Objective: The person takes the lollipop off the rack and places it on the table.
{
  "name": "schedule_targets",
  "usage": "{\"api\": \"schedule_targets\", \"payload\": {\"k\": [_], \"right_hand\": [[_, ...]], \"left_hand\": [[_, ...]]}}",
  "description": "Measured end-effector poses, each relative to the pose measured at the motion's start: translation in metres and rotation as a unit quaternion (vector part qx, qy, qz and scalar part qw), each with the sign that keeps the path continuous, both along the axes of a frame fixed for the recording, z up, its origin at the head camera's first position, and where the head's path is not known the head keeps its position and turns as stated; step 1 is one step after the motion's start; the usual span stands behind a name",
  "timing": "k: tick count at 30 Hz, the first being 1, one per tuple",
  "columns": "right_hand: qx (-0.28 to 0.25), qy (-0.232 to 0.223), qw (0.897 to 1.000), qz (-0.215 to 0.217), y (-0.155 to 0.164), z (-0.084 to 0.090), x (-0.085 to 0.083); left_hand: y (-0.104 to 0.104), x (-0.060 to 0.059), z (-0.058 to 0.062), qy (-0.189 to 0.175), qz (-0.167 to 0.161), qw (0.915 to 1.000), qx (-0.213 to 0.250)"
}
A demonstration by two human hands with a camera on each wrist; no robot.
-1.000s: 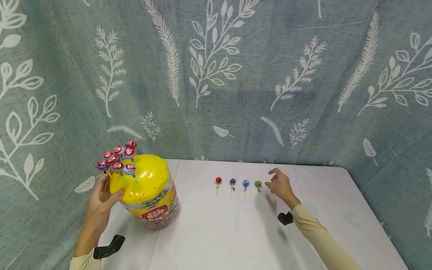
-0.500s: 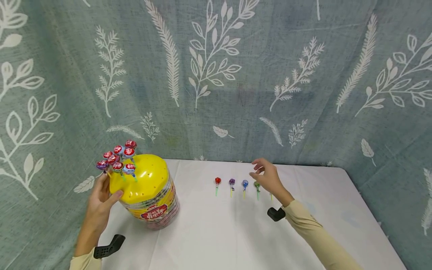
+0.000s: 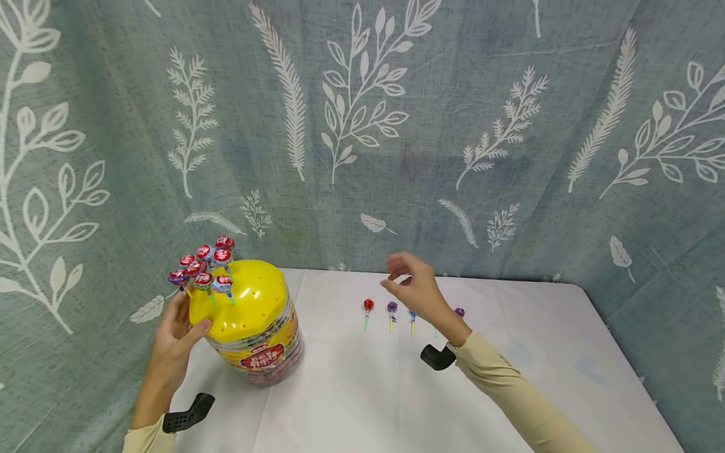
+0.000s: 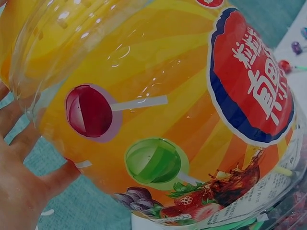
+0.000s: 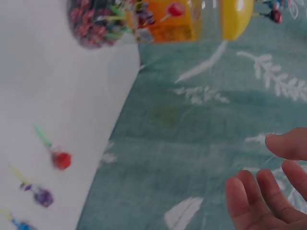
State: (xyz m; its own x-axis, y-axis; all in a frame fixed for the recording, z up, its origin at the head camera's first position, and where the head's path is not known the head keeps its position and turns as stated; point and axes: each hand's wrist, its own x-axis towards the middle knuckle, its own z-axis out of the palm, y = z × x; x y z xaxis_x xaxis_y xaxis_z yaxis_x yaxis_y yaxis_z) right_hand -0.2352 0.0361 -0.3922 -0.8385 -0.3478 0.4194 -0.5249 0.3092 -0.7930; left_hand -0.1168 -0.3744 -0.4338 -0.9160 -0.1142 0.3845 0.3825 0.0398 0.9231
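A clear lollipop jar (image 3: 263, 355) with a yellow lid (image 3: 257, 296) leans slightly on the left of the table. My left hand (image 3: 172, 346) holds it near the lid, thumb on the lid's edge; the left wrist view has this hand against the jar (image 4: 158, 120). Several wrapped lollipops (image 3: 195, 268) stick up from holes in the lid. My right hand (image 3: 418, 292) hovers over a row of loose lollipops, fingers loosely bent, holding nothing. In the row are a red lollipop (image 3: 369, 304), a purple lollipop (image 3: 392, 307) and a blue lollipop (image 3: 413, 314), partly covered.
Another purple lollipop (image 3: 459, 311) shows right of my right forearm; only a green stick (image 3: 435, 333) shows of the lollipop beside it. The white table (image 3: 340, 390) ends at a green leaf-patterned curtain (image 3: 317, 207) behind and at the sides.
My right hand has moved left along the row, from the far-right lollipops toward the middle, and a little higher. My left hand keeps its hold on the jar.
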Motion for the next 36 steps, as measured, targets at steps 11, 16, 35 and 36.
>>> {"api": "schedule_targets", "payload": {"k": [11,16,35,36], "right_hand": [[-0.037,0.014,0.997,0.067,-0.041,0.034,0.018],[-0.044,0.034,0.994,0.098,-0.057,0.043,0.023],[-0.057,0.044,0.982,0.177,-0.123,0.052,0.044],[-0.057,0.043,0.981,0.179,-0.127,0.052,0.044]], "left_hand": [[0.004,-0.001,0.002,0.001,0.004,1.0,-0.002],[0.005,0.0,0.001,-0.003,0.006,1.0,-0.003],[0.006,0.005,-0.001,-0.002,0.021,0.9996,0.018],[0.007,0.005,-0.002,-0.005,0.025,0.9995,0.019]]}}
